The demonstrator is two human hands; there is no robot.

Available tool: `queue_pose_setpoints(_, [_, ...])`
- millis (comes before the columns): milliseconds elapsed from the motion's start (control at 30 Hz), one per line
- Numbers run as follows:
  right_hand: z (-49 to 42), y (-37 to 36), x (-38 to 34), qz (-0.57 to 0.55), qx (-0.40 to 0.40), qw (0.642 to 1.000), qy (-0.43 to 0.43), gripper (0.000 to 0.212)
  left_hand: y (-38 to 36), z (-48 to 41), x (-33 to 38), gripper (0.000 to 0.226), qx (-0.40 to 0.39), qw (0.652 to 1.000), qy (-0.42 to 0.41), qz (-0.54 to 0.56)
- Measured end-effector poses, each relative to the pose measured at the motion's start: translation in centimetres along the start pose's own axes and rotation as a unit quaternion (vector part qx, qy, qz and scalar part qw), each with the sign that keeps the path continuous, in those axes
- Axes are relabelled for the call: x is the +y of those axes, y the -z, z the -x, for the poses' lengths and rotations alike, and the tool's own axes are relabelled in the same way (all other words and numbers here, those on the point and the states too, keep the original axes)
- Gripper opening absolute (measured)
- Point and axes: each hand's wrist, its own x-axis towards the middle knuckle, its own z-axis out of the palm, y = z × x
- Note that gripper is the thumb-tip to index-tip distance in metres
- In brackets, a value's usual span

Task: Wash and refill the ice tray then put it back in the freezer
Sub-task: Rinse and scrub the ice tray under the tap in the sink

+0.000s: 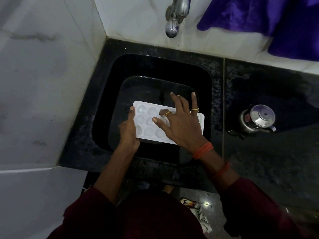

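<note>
A white ice tray (148, 118) with rounded, heart-like cells lies flat over the black sink (120, 69). My left hand (128, 130) grips the tray's left end, thumb along the edge. Spread flat across the right half of the tray is my right hand (181, 125), its fingers apart and pressing into the cells; it hides that part of the tray. A steel tap (174, 19) hangs above the back of the sink, with no water visibly running.
A dark basin (138, 83) sits inside the sink under the tray. On the black stone counter (259, 83) to the right stands a small steel kettle (257, 119). A purple cloth (276, 19) hangs at the top right. White tiled walls close off the left and back.
</note>
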Motion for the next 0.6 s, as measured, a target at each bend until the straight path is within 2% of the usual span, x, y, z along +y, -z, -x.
queue_pose_setpoints(233, [0.24,-0.33,-0.20,0.005,-0.024,1.000,-0.005,0.065,0.05,0.04,0.00,0.039,-0.007,1.000,-0.004,0.000])
queue_pose_setpoints(433, [0.18,0.18,-0.29,-0.012,0.008,0.999,-0.035,0.062,0.11,-0.08,-0.19,0.042,-0.005,1.000,0.000,0.001])
queue_pose_setpoints(600, [0.25,-0.40,-0.48,-0.006,-0.012,0.999,-0.040,0.065,-0.05,0.00,-0.31,0.042,-0.002,1.000,0.002,0.003])
